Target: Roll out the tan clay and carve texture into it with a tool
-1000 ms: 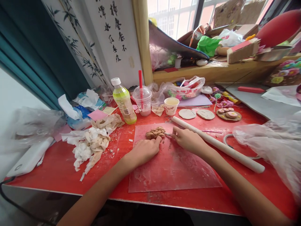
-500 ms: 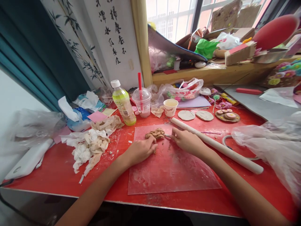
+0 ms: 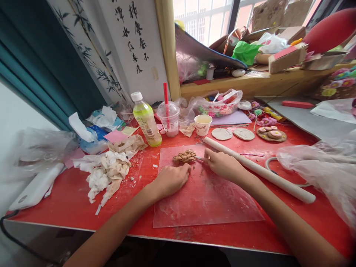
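Note:
A rough brown lump of clay lies near the back of a clear sheet on the red table. My right hand grips a thin clay tool, its greyish tip against the lump's right end; the handle is mostly hidden in my fingers. Just in front of the lump is my left hand, fingers curled and pressed together. Whether it pinches anything cannot be seen. Small brown crumbs are scattered on the sheet near both hands.
A long pale roller lies diagonally to the right. Behind stand a drink bottle, a plastic cup with a red straw and a paper cup. Two flat clay discs lie beyond the roller. Crumpled tissues are at left.
My left hand has drawn back slightly from the clay, its fingers now curled at the near right of it. The right hand still holds the tool at the lump. The view has shifted slightly.

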`<act>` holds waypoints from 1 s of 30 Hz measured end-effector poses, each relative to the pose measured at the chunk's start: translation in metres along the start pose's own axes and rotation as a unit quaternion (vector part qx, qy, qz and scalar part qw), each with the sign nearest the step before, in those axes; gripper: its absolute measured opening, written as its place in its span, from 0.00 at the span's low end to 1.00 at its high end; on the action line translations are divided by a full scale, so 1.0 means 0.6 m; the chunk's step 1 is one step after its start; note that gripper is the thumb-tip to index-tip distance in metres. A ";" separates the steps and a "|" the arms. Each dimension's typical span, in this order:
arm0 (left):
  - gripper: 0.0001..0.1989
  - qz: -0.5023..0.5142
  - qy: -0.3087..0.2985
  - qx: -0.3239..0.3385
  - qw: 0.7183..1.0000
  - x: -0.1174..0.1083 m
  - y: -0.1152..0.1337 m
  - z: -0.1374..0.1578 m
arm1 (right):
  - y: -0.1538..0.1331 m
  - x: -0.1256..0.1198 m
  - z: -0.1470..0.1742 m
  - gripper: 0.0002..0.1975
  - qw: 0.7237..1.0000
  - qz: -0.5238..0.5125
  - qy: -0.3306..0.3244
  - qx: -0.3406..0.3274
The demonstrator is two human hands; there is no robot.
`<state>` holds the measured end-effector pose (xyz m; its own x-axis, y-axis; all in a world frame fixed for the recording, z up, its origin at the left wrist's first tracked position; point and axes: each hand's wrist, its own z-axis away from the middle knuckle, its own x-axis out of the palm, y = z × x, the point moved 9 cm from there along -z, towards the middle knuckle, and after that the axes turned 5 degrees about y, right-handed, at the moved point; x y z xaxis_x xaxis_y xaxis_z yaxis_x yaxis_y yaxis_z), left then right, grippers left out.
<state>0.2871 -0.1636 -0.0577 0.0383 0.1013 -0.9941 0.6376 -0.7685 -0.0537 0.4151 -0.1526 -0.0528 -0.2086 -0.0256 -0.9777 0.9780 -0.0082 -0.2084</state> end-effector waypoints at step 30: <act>0.21 0.103 0.157 0.007 0.982 -0.013 -0.045 -0.018 | 0.002 -0.006 0.000 0.15 0.999 -0.030 0.014 -0.001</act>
<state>0.2776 -0.1368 -0.0476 0.4018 0.1317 -0.9062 0.5815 -0.8012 0.1414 0.4172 -0.1527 -0.0494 -0.2674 0.0038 -0.9636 0.9635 -0.0077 -0.2674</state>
